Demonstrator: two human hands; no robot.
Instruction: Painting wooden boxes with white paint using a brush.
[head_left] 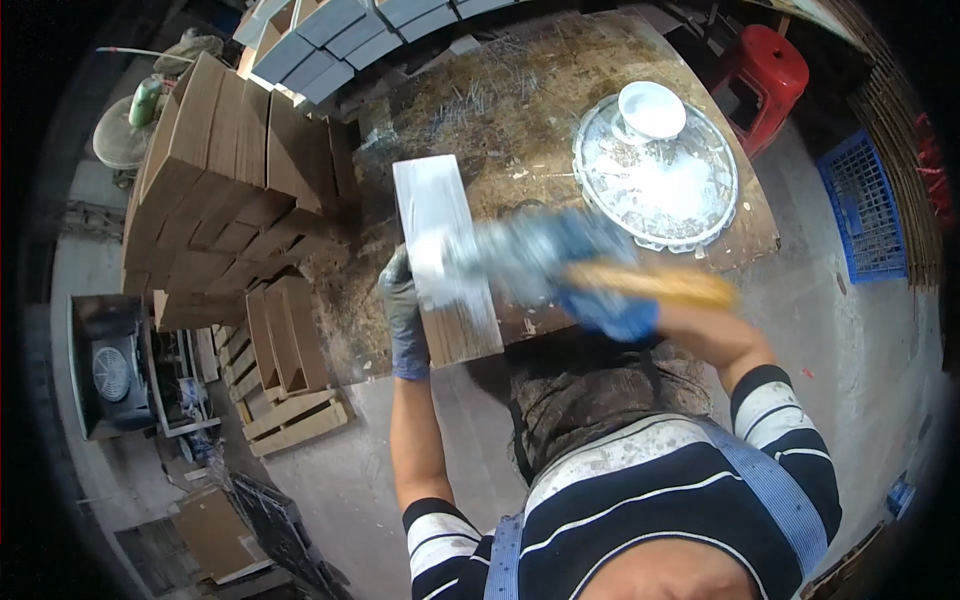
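A long wooden piece (432, 200), shaped like a narrow box, lies on the worktable in front of me. White paint covers most of its upper face, while bare brown wood shows at the near end. My left hand (403, 310), in a stained grey-blue glove, grips its left side, with some fingers hidden. Above it and to the right, my right hand (590, 245) is smeared by motion in a paint-marked blue glove. It is closed on a paintbrush with a yellowish handle (660, 284); the bristle end blurs over the painted face.
A round paint-covered tray (590, 170) with a white bowl (652, 110) stands on the stained table (520, 180). Brown boxes (215, 170) are stacked at left, grey-white ones (335, 40) at the back. A red stool (770, 75) and blue crate (862, 205) are at right.
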